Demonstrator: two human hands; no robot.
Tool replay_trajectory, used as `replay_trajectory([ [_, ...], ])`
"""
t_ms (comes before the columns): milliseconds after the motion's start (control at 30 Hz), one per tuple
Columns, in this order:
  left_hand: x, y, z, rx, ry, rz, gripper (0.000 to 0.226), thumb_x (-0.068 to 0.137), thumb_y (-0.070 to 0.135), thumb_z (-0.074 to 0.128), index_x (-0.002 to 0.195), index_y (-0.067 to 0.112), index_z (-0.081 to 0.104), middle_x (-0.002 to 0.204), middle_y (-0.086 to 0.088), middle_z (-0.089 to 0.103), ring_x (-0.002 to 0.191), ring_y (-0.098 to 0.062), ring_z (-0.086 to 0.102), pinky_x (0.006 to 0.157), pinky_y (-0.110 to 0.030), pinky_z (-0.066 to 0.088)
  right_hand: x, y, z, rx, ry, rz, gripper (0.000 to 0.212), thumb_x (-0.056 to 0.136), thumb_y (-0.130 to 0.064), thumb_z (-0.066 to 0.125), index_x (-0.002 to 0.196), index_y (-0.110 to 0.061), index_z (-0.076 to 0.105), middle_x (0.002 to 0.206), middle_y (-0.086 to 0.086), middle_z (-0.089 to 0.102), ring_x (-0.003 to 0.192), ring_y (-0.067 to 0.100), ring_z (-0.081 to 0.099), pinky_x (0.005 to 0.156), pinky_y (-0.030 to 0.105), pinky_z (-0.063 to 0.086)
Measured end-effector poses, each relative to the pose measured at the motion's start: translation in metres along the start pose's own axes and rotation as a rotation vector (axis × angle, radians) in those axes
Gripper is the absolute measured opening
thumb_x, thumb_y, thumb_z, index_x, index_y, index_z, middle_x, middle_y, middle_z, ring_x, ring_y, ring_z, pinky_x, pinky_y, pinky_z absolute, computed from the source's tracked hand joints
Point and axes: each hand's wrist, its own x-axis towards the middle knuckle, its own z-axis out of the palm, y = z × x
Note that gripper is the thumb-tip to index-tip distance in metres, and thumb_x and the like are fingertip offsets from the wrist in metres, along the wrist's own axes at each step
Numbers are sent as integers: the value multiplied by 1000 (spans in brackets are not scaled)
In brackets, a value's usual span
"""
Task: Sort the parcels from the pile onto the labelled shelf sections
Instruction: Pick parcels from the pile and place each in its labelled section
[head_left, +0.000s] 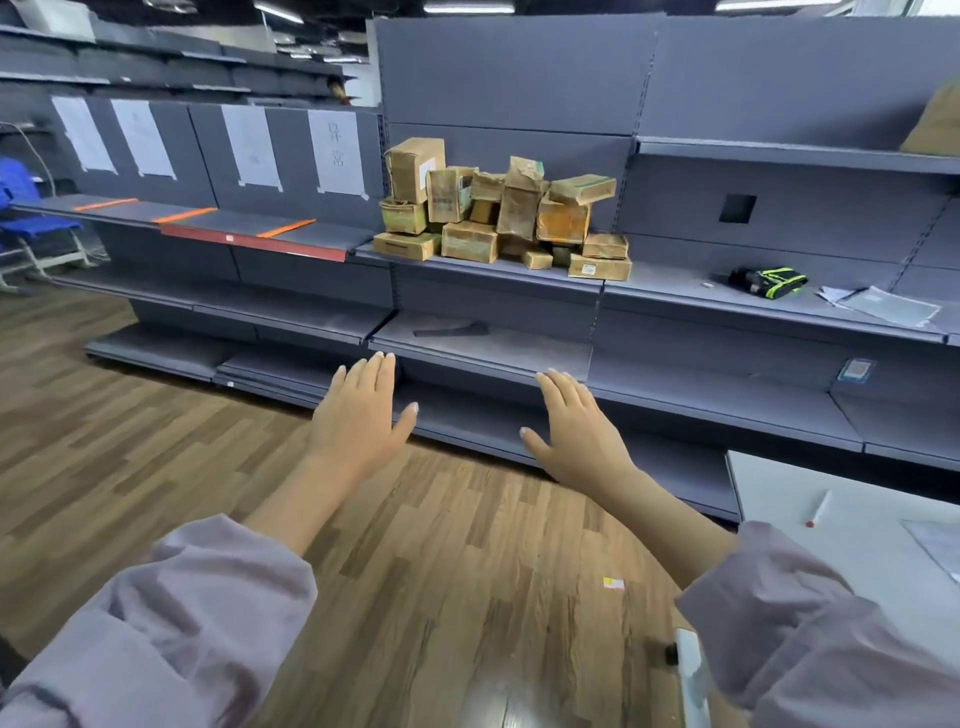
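Sitting heaped on a grey shelf (493, 274) at mid height, the pile of brown cardboard parcels (501, 208) rests against the back panel, the worn boxes stacked unevenly. Left of the pile, the same level runs on into sections divided by strips of orange tape (184, 214), with white paper labels (335, 150) taped to the panel above. Both hands reach forward, well short of the parcels: the left hand (363, 415) and right hand (571, 421) are flat, palms down, fingers straight, holding nothing. Right of the pile lie a black-and-green item (769, 280) and some papers (878, 304). A white table (779, 483) with a pen (820, 509) stands at lower right.
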Motion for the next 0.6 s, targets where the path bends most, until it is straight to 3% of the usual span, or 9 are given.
replay_trajectory([
  [133,37,-15,25,2,0,20,73,91,47,31,139,-6,46,138,-22,54,127,-36,52,110,-50,34,44,5,15,13,-33,11,72,101,-40,50,158,-14,14,166,1,14,153,18,9,118,34,27],
  [267,80,-30,54,7,2,21,71,92,46,33,144,-3,39,145,-20,47,135,-33,44,116,-47,26,98,17,31,20,-46,13,72,101,-40,49,158,-14,14,166,1,12,153,17,9,115,34,31],
  [467,168,-51,97,3,6,3,65,97,37,52,146,-2,35,148,-18,43,139,-32,39,118,-46,22,202,51,45,10,-37,12,71,102,-40,48,158,-12,14,166,3,12,153,21,10,117,36,25],
  [600,240,-58,115,36,9,15,64,98,39,49,144,-4,38,146,-20,45,136,-34,42,115,-47,27,273,79,46,9,-35,12,71,102,-39,47,158,-12,13,166,3,11,153,22,9,120,36,20],
])
